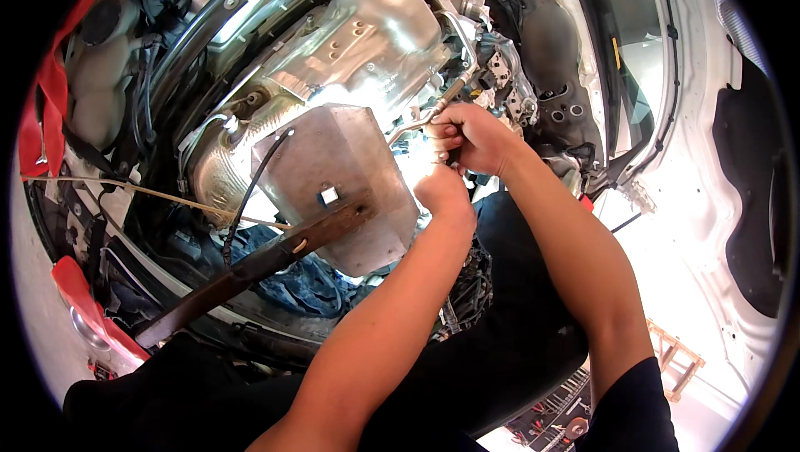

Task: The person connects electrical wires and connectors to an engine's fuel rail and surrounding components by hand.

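Note:
Both my hands work close together in the engine bay, beside a bent metal pipe [454, 89]. My right hand [479, 139] has its fingers curled in just below the pipe; what lies inside them is hidden. Right under it, my left hand [440, 187] is bent inward and looks closed, its fingertips washed out by bright light. I cannot make out what it grips. Left of my hands stands a grey sheet-metal plate [333, 152] with a small bright square piece [330, 194] on it. Beyond lies a silvery heat shield [358, 35].
A long brown bar [258, 273] reaches from the lower left onto the plate. A thin black hose [254, 189] arcs over the plate's left edge. Blue cloth or plastic [308, 285] lies beneath. At lower right are a tool tray [554, 419] and a wooden stand [677, 356].

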A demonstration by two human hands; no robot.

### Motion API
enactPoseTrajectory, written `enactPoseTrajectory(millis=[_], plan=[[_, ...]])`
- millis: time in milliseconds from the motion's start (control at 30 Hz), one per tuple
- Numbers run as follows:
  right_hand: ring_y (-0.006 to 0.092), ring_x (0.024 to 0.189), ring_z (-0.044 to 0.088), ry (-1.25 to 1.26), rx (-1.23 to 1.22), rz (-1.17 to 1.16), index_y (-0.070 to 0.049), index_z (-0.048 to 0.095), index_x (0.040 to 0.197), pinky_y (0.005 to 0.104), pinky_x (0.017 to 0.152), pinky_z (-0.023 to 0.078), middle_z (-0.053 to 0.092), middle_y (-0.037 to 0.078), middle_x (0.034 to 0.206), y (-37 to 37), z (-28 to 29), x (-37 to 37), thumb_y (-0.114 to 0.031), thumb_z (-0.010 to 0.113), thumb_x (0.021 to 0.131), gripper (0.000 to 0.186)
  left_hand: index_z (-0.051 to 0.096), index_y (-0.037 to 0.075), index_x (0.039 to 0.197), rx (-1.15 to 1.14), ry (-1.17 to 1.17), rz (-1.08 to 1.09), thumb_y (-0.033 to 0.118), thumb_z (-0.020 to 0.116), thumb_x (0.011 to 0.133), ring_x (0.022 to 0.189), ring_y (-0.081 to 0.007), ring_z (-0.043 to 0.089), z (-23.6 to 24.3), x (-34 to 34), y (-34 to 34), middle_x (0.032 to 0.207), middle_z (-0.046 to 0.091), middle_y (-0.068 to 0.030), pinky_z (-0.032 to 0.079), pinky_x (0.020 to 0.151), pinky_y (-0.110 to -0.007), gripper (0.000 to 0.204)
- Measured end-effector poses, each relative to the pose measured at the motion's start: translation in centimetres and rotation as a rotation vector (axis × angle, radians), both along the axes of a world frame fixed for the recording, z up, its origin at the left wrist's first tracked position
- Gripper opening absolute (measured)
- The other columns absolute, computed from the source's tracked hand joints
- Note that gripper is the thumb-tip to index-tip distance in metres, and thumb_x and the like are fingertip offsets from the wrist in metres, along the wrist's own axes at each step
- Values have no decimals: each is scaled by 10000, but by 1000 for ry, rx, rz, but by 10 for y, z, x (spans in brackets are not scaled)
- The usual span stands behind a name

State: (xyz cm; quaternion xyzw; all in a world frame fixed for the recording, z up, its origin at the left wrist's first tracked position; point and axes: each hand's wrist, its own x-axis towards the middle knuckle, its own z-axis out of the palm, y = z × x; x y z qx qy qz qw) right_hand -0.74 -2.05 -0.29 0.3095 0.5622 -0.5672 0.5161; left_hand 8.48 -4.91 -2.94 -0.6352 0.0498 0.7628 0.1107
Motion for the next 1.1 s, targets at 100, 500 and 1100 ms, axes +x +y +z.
enactPoseTrajectory(millis=[100,500,1100], plan=[[68,518,314,26,-17,-31,-131,356,669,290,594,370,317,-57,612,12,-7,-1,-62,457,891,254,522,-106,896,-36,0,-74,17,481,890,689,-196,578,-1,-2,7,809,569,-140,515,609,-316,129],[98,584,412,130,3,-285,-33,514,825,294,694,400,426,-37,666,8,7,-1,-88,467,925,123,537,-74,1040,-108,51,34,107,393,969,725,-174,571,3,-11,2,922,566,-129,521,669,-303,241],[277,928,586,161,232,-177,25,467,1051,356,840,492,600,197,1029,-6,55,-30,-101,531,881,222,549,-18,1124,10,81,202,186,349,1023,825,-140,596,34,-32,-27,964,624,-96,475,709,-259,303]])
